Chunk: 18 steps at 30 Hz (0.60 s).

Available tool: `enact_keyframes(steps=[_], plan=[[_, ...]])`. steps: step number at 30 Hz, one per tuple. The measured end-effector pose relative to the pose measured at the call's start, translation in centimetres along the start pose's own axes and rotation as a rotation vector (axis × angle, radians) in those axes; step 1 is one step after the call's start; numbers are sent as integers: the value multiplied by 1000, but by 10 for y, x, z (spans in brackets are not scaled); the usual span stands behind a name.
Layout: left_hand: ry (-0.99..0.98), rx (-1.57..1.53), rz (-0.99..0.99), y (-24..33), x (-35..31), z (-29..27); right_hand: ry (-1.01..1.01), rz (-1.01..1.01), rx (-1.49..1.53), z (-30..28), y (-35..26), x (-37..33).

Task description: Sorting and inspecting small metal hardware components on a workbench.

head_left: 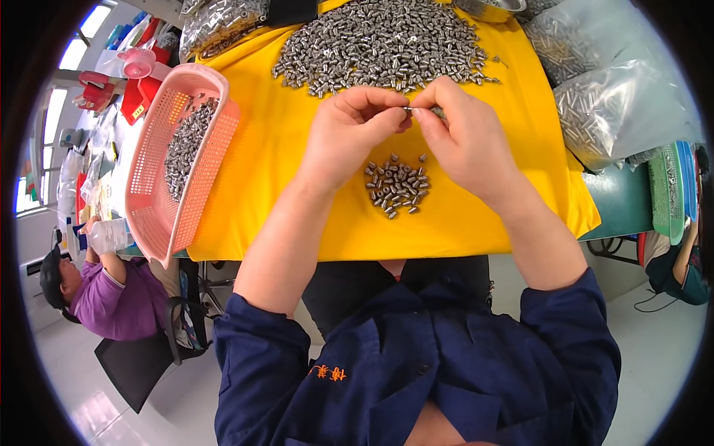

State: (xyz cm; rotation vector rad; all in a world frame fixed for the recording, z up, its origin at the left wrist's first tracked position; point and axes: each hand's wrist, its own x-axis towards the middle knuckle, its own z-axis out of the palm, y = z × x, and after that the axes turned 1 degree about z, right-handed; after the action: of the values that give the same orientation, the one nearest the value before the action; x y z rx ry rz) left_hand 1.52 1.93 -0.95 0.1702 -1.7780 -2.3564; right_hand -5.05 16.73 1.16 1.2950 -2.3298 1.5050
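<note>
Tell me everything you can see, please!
Cloth: one, yellow, middle
Table: one, green, beneath
Metal pieces, big pile: many, silver, far side
Small pile: many, silver, near side
Basket: one, pink, left, holding pieces
Containers: two, green and blue, far right
Bags: several, clear, far corners
Clutter: many, mixed colours, upper left
Chair: at least one, black, lower left
Other people: two, purple and dark tops, sides
Sleeves: two, navy, below
Left hand, right hand: two, bare, centre, pinching metal piece

The left hand [343, 134] and right hand [472, 141] pinched a metal part [407, 109] beyond a near pile of metal pieces [396, 186].
</note>
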Motion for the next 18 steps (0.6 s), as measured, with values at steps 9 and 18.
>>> enact_keyframes(steps=[9, 18], plan=[[-354, 770, 101, 13, -24, 7, 73, 219, 234, -12, 16, 7], [6, 1396, 224, 15, 25, -16, -20, 262, 306, -11, 8, 7]])
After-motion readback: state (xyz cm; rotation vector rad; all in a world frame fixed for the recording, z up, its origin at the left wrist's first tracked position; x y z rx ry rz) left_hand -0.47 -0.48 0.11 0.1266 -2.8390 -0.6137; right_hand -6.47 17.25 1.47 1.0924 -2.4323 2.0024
